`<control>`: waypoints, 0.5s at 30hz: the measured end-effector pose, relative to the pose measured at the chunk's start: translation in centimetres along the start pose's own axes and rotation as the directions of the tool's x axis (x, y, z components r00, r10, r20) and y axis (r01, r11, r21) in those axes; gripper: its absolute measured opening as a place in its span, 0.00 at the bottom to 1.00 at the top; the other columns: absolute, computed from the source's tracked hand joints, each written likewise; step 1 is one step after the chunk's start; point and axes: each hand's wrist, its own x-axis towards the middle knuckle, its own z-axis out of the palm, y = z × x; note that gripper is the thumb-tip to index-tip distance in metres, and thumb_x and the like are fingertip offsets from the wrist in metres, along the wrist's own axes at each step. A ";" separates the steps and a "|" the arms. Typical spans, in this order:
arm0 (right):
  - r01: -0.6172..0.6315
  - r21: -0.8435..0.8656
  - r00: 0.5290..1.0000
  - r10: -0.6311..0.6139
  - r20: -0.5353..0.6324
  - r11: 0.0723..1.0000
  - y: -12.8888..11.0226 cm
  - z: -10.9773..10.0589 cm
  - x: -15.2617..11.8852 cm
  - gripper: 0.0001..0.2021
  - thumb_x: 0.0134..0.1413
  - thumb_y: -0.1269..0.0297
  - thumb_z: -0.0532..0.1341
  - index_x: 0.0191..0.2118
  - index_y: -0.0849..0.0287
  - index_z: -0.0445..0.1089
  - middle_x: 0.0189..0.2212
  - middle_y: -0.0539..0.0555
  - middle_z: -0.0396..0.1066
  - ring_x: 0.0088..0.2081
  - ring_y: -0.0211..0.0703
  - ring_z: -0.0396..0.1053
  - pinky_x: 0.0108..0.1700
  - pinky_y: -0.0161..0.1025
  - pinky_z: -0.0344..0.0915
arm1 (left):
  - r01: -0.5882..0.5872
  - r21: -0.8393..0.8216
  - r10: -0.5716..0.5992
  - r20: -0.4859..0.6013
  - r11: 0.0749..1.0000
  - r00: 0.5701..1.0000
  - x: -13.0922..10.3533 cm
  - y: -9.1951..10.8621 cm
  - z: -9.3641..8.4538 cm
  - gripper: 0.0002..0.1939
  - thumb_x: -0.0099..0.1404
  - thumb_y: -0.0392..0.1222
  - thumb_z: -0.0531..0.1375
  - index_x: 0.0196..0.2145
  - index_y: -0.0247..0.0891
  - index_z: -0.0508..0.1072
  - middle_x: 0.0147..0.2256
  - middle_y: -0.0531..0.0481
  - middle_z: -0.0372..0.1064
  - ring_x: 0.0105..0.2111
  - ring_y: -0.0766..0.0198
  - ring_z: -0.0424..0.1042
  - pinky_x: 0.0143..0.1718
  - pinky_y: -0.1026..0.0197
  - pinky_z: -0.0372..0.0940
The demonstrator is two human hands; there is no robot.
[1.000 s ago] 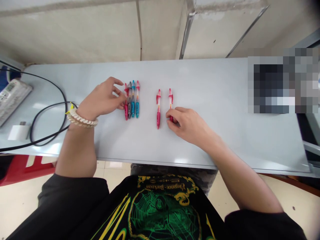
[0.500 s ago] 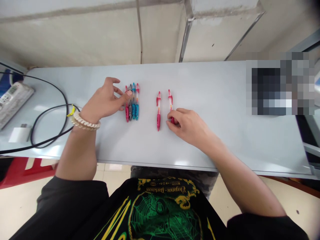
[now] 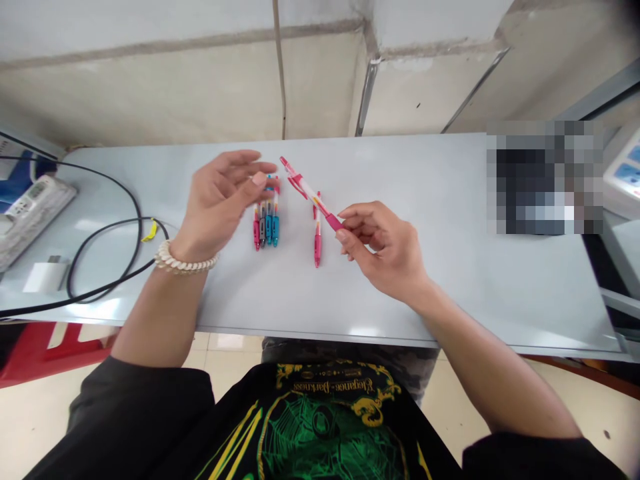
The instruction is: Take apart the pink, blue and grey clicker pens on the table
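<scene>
Raised over the table, my right hand (image 3: 383, 250) pinches a pink pen (image 3: 313, 193) by its grip end, its clip end slanting up to the left. My left hand (image 3: 225, 197) is open, fingers apart, above the tops of several pens standing side by side in a row on the table. In that row are a pink-grip pen (image 3: 257, 235), a grey-grip pen (image 3: 263, 232) and blue-grip pens (image 3: 275, 231); my left fingers hide parts of their upper ends. Another pink pen (image 3: 317, 247) lies alone between the row and my right hand.
A black cable (image 3: 135, 250) loops over the left of the white table (image 3: 450, 267), near a white charger (image 3: 45, 277), a yellow tag (image 3: 150, 231) and a power strip (image 3: 37, 217). A blurred dark object (image 3: 525, 190) sits at the right. The wall borders the far edge.
My right hand has lifted the right-hand pink pen off the table and tilted it to the left. My left hand has shifted slightly right, its fingers now over the pen tops.
</scene>
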 end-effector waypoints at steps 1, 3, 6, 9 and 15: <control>-0.021 0.069 1.000 0.019 0.024 0.997 -0.2 0.0 0.0 0.11 0.68 0.57 0.66 0.50 0.56 0.73 0.35 0.49 0.76 0.30 0.35 0.73 0.33 0.36 0.73 | 0.062 -0.087 -0.055 0.087 0.994 0.995 -0.4 0.3 0.7 0.24 0.61 0.54 0.77 0.51 0.44 0.80 0.50 0.43 0.81 0.48 0.53 0.82 0.49 0.51 0.78; -0.052 0.149 0.997 0.042 0.065 0.988 -0.4 0.0 0.2 0.12 0.67 0.56 0.67 0.49 0.57 0.75 0.33 0.49 0.76 0.29 0.33 0.70 0.30 0.34 0.70 | 0.162 -0.174 -0.125 0.205 0.971 0.971 -1.3 0.6 1.9 0.22 0.62 0.54 0.76 0.50 0.43 0.80 0.50 0.43 0.82 0.49 0.51 0.83 0.49 0.51 0.80; -0.113 0.214 0.990 0.092 0.106 0.970 -0.4 -0.1 0.5 0.15 0.66 0.51 0.68 0.48 0.58 0.77 0.31 0.49 0.75 0.26 0.32 0.67 0.27 0.32 0.66 | 0.181 -0.276 -0.116 0.236 0.944 0.965 -2.5 0.3 3.5 0.13 0.66 0.49 0.74 0.44 0.43 0.80 0.45 0.47 0.84 0.49 0.54 0.84 0.48 0.54 0.82; -0.225 0.290 0.965 0.171 0.201 0.930 -0.3 -0.1 0.6 0.20 0.68 0.44 0.65 0.43 0.59 0.76 0.27 0.48 0.74 0.22 0.32 0.66 0.22 0.32 0.63 | 0.125 -0.316 -0.078 0.157 0.941 0.985 -3.0 -0.4 4.5 0.13 0.66 0.51 0.74 0.40 0.43 0.78 0.42 0.49 0.84 0.48 0.57 0.85 0.46 0.59 0.82; -0.122 0.098 0.988 0.112 0.106 0.988 -0.8 0.5 0.0 0.24 0.72 0.45 0.60 0.29 0.57 0.72 0.21 0.47 0.64 0.20 0.31 0.60 0.21 0.34 0.58 | 0.073 -0.252 -0.084 -0.036 0.965 0.996 -3.4 -1.4 5.9 0.21 0.60 0.59 0.76 0.36 0.42 0.77 0.37 0.49 0.84 0.39 0.59 0.86 0.40 0.61 0.82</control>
